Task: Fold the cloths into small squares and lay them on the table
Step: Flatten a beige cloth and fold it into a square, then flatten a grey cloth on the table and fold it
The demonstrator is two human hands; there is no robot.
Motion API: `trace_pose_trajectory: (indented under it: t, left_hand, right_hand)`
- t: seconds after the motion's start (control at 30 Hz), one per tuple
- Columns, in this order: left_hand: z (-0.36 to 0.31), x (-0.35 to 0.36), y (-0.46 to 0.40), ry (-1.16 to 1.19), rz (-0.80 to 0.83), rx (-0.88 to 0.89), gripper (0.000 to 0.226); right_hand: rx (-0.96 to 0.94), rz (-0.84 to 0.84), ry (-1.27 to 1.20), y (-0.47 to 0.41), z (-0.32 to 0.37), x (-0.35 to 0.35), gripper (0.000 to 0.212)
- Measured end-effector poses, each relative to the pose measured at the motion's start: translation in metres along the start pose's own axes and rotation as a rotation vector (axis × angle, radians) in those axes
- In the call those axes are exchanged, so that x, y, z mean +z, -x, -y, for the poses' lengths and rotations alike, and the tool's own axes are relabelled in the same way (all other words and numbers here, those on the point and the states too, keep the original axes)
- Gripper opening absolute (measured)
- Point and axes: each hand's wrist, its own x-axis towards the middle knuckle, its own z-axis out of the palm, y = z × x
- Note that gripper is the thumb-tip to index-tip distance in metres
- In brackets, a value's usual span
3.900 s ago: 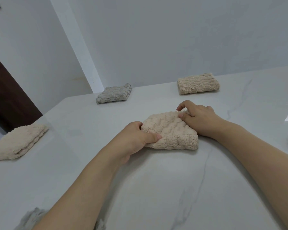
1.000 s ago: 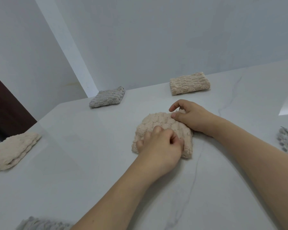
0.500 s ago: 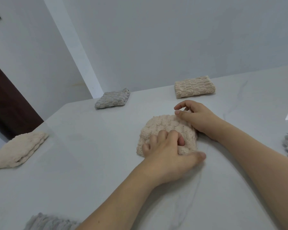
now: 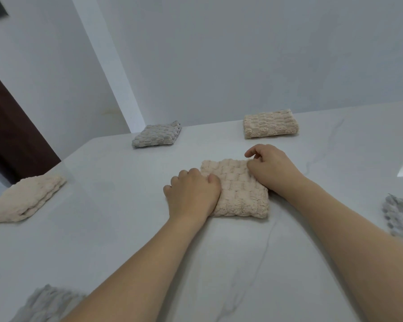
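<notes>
The left hand (image 4: 192, 194) rests curled on the left edge of the beige cloth (image 4: 239, 190), its fingers bent against the fabric, though whether they pinch it I cannot tell. To finish this step well, both hands should press the layers flat and nudge the edges square before letting go. The cloth lies mid-counter (image 4: 102, 228), a thick, nubbly, near-square pad, its front edge a plump, rounded fold. The right hand (image 4: 271, 169) holds its far right corner, fingers curled on the pile.
</notes>
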Motion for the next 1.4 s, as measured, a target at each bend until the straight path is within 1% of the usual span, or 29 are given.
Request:
trace_pose_trajectory:
  t: [0.03, 0.1, 0.17, 0.23, 0.27, 0.33, 0.4, 0.47, 0.57, 0.67, 0.83, 0.9, 0.97, 1.13, 1.27, 1.4]
  left_hand:
    - [0.001, 0.000, 0.000, 0.050, -0.046, 0.052, 0.029]
    - [0.004, 0.000, 0.001, 0.124, -0.100, 0.125, 0.022]
    - [0.002, -0.002, 0.004, 0.126, -0.105, 0.158, 0.019]
    - [-0.001, -0.006, 0.006, 0.109, -0.058, 0.132, 0.019]
    - [-0.002, -0.010, 0.006, 0.107, -0.010, 0.086, 0.021]
    - [-0.005, -0.023, 0.008, 0.133, 0.142, -0.051, 0.024]
    - [-0.009, -0.037, 0.017, 0.181, 0.273, -0.120, 0.021]
    - [-0.011, -0.051, 0.035, 0.223, 0.317, -0.116, 0.021]
    - [-0.010, -0.071, 0.073, 0.349, 0.347, -0.128, 0.031]
    - [-0.010, -0.088, 0.116, 0.427, 0.374, -0.141, 0.029]
    - [-0.020, -0.105, 0.176, 0.387, 0.390, -0.099, 0.030]
    - [-0.026, -0.106, 0.193, 0.332, 0.391, -0.084, 0.029]
    - [-0.033, -0.105, 0.207, 0.275, 0.393, -0.047, 0.030]
    - [-0.048, -0.102, 0.236, 0.218, 0.421, 0.014, 0.028]
    - [-0.049, -0.100, 0.248, 0.023, 0.461, 0.094, 0.025]
    - [-0.053, -0.098, 0.250, -0.135, 0.491, 0.149, 0.026]
  right_hand:
    - [0.014, -0.001, 0.071, 0.000, 0.001, 0.001, 0.024]
    - [0.040, 0.023, 0.168, -0.001, 0.003, 0.004, 0.021]
    - [0.048, 0.049, 0.150, -0.001, 0.006, 0.004, 0.026]
    - [0.048, 0.053, 0.126, 0.003, 0.008, 0.001, 0.028]
    - [0.053, 0.063, 0.112, 0.006, 0.011, -0.002, 0.028]
    - [0.064, 0.114, 0.093, 0.012, 0.019, -0.009, 0.025]
    - [0.071, 0.209, 0.117, 0.019, 0.026, -0.021, 0.024]
    - [0.097, 0.329, 0.109, 0.029, 0.032, -0.036, 0.026]
    - [0.103, 0.475, 0.040, 0.052, 0.040, -0.064, 0.027]
    - [0.076, 0.592, 0.002, 0.077, 0.042, -0.087, 0.028]
    - [0.135, 0.786, -0.012, 0.119, 0.038, -0.118, 0.016]
    - [0.156, 0.821, 0.001, 0.132, 0.033, -0.127, 0.009]
    - [0.169, 0.840, 0.017, 0.143, 0.026, -0.134, 0.008]
    - [0.191, 0.935, 0.169, 0.160, 0.012, -0.148, 0.013]
    - [0.161, 0.984, 0.279, 0.171, 0.010, -0.154, 0.021]
    - [0.085, 0.962, 0.584, 0.178, 0.018, -0.142, 0.028]
